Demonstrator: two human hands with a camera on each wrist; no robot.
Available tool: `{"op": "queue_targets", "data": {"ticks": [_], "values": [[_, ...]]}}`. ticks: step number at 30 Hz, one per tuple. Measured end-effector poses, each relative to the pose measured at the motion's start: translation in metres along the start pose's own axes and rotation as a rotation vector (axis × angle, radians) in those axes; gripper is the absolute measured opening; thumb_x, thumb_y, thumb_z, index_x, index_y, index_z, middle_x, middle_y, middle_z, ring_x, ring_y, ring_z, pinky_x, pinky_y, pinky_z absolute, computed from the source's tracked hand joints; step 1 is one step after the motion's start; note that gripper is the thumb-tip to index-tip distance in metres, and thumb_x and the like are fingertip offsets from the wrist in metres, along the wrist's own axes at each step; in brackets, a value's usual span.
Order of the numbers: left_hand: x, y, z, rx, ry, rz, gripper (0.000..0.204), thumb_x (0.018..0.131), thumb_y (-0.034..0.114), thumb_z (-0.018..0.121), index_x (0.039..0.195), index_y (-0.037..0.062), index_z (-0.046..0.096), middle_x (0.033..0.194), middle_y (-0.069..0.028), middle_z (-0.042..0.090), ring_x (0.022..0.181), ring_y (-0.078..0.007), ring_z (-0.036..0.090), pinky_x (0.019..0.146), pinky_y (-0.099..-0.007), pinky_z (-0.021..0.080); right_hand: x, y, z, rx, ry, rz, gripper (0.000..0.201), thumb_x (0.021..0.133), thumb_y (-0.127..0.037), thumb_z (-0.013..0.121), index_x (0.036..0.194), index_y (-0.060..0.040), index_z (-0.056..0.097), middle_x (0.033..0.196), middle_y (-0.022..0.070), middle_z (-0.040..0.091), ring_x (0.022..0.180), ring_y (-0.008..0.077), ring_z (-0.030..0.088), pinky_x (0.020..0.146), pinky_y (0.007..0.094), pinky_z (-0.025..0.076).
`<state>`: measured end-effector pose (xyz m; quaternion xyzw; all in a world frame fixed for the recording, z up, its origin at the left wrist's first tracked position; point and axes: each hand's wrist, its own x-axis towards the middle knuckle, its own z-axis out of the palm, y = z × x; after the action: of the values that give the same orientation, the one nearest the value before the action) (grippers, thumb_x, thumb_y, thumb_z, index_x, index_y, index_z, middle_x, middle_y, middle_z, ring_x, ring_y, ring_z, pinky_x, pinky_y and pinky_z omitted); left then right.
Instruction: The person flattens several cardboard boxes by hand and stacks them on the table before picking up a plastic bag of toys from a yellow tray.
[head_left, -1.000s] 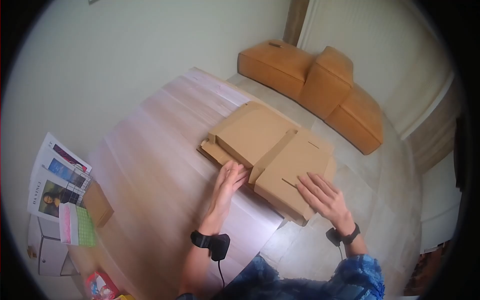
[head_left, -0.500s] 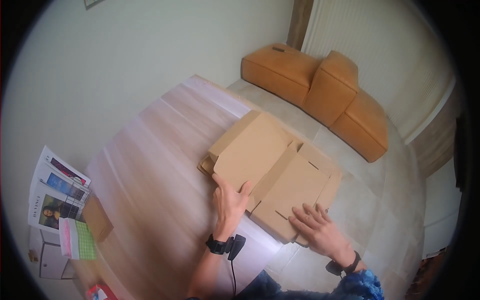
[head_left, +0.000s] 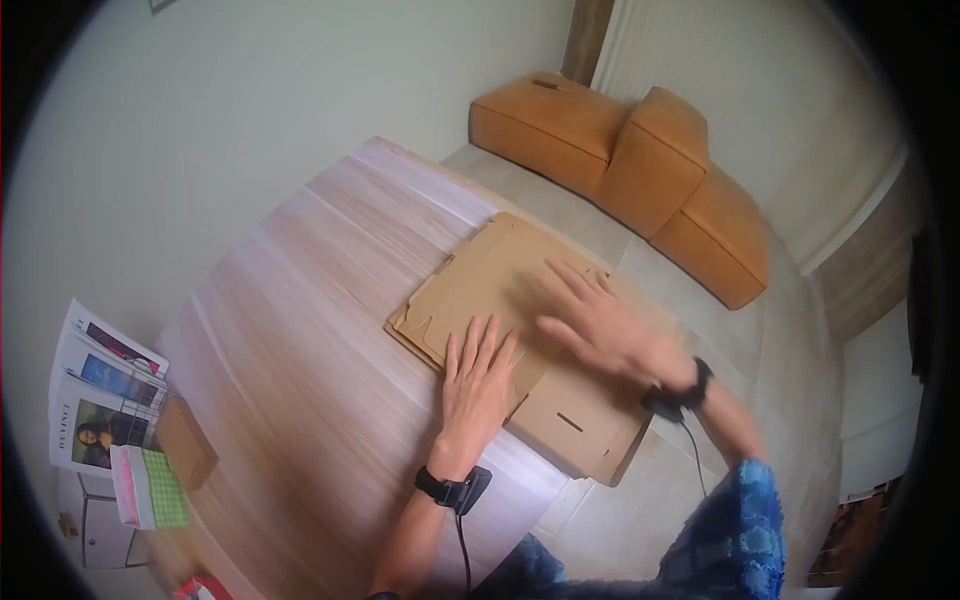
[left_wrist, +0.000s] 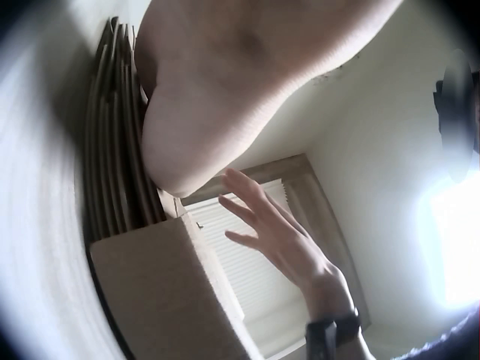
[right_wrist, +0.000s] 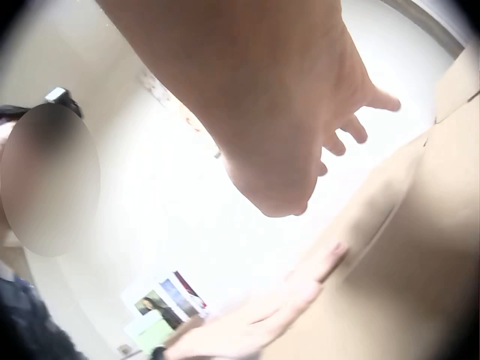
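Observation:
A flattened brown cardboard box (head_left: 470, 285) lies on a stack of similar flat cardboard sheets (left_wrist: 112, 165) on the light wooden table (head_left: 300, 330). My left hand (head_left: 478, 370) presses flat on the near part of the cardboard, fingers straight. Spread and blurred, my right hand (head_left: 590, 320) hovers over the middle of the box with nothing in it. In the right wrist view the right hand (right_wrist: 300, 120) is above the cardboard (right_wrist: 405, 255), apart from it, and the left hand (right_wrist: 255, 315) lies flat on it.
An orange leather sofa (head_left: 640, 170) stands beyond the table's far end. Magazines (head_left: 95, 390), a small cardboard box (head_left: 185, 440) and a green-checked pad (head_left: 150, 485) sit at the left. The box's near flap (head_left: 585, 430) overhangs the table's right edge above the pale floor.
The raised panel of the box has been folded down flat. My right hand moved from the near flap up over the middle of the cardboard. My left hand went from gripping an edge to pressing flat.

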<state>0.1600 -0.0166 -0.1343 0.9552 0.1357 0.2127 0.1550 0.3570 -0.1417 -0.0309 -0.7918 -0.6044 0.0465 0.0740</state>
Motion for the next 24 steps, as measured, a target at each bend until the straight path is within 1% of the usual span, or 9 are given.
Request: {"op": "queue_targets", "data": {"ticks": [4, 9, 15, 17, 18, 20, 22, 23, 24], "values": [[-0.002, -0.004, 0.006, -0.025, 0.010, -0.006, 0.052, 0.108, 0.020, 0.055, 0.158, 0.0097, 0.047, 0.168, -0.0145, 0.038, 0.157, -0.0353, 0.030, 0.129, -0.0556, 0.021, 0.066, 0.041, 0.059, -0.063, 0.027, 0.064, 0.073, 0.109, -0.058, 0.037, 0.168, -0.0153, 0.030, 0.175, 0.0163, 0.021, 0.163, 0.0359, 0.016, 0.130, 0.0612, 0.011], [-0.006, -0.007, 0.005, -0.028, 0.041, -0.004, 0.050, 0.108, 0.024, 0.054, 0.155, 0.0073, 0.049, 0.166, -0.0159, 0.040, 0.157, -0.0342, 0.030, 0.129, -0.0533, 0.021, 0.069, 0.042, 0.083, -0.010, 0.062, 0.120, 0.072, 0.109, -0.059, 0.038, 0.168, -0.0192, 0.031, 0.177, 0.0113, 0.020, 0.164, 0.0305, 0.011, 0.132, 0.0570, 0.005], [-0.032, -0.017, -0.022, 0.077, -0.068, 0.003, 0.053, 0.107, 0.025, 0.057, 0.153, 0.0004, 0.047, 0.164, -0.0195, 0.041, 0.157, -0.0346, 0.030, 0.130, -0.0527, 0.020, 0.075, 0.077, 0.116, -0.033, 0.269, -0.027, 0.060, 0.110, -0.044, 0.048, 0.162, -0.0139, 0.044, 0.169, 0.0158, 0.038, 0.159, 0.0353, 0.029, 0.131, 0.0527, 0.016], [-0.055, -0.023, -0.033, -0.008, 0.061, -0.081, 0.056, 0.107, 0.025, 0.058, 0.153, -0.0022, 0.045, 0.162, -0.0201, 0.043, 0.156, -0.0345, 0.032, 0.130, -0.0516, 0.021, 0.085, 0.118, 0.133, -0.254, 0.318, -0.211, 0.059, 0.110, -0.039, 0.049, 0.162, -0.0119, 0.044, 0.168, 0.0187, 0.039, 0.156, 0.0389, 0.031, 0.130, 0.0523, 0.019], [-0.071, -0.026, -0.041, 0.014, 0.159, -0.102, 0.059, 0.105, 0.025, 0.060, 0.154, -0.0030, 0.043, 0.161, -0.0205, 0.044, 0.153, -0.0351, 0.036, 0.130, -0.0512, 0.023, 0.078, 0.096, 0.104, -0.103, 0.252, -0.119, 0.060, 0.110, -0.038, 0.047, 0.163, -0.0103, 0.041, 0.167, 0.0197, 0.038, 0.156, 0.0401, 0.031, 0.130, 0.0527, 0.019], [-0.108, -0.043, -0.067, 0.104, 0.220, -0.238, 0.059, 0.104, 0.024, 0.063, 0.153, -0.0029, 0.045, 0.160, -0.0204, 0.045, 0.152, -0.0357, 0.038, 0.128, -0.0519, 0.025, 0.077, 0.095, 0.090, -0.227, 0.187, -0.150, 0.057, 0.110, -0.031, 0.048, 0.161, -0.0059, 0.040, 0.166, 0.0217, 0.038, 0.155, 0.0404, 0.032, 0.130, 0.0533, 0.020], [-0.161, -0.071, -0.105, 0.210, 0.270, -0.274, 0.054, 0.100, 0.016, 0.066, 0.149, -0.0024, 0.051, 0.157, -0.0219, 0.047, 0.148, -0.0399, 0.041, 0.125, -0.0531, 0.030, 0.089, 0.058, 0.070, -0.310, 0.208, -0.194, 0.054, 0.110, -0.025, 0.049, 0.159, -0.0029, 0.041, 0.165, 0.0228, 0.038, 0.154, 0.0411, 0.032, 0.130, 0.0538, 0.021], [-0.188, -0.085, -0.121, 0.193, 0.498, -0.304, 0.051, 0.096, 0.011, 0.067, 0.144, -0.0036, 0.055, 0.153, -0.0236, 0.049, 0.144, -0.0437, 0.043, 0.122, -0.0538, 0.034, 0.089, 0.039, 0.061, -0.358, 0.218, -0.199, 0.053, 0.109, -0.022, 0.050, 0.157, -0.0014, 0.041, 0.164, 0.0234, 0.038, 0.154, 0.0415, 0.032, 0.129, 0.0540, 0.022], [-0.211, -0.103, -0.144, 0.186, 0.511, -0.439, 0.053, 0.096, 0.010, 0.068, 0.145, -0.0040, 0.053, 0.152, -0.0261, 0.049, 0.143, -0.0456, 0.044, 0.121, -0.0534, 0.035, 0.099, 0.004, 0.041, -0.355, 0.247, -0.253, 0.049, 0.108, -0.017, 0.052, 0.153, 0.0008, 0.044, 0.161, 0.0250, 0.041, 0.151, 0.0425, 0.035, 0.128, 0.0536, 0.025]]}}
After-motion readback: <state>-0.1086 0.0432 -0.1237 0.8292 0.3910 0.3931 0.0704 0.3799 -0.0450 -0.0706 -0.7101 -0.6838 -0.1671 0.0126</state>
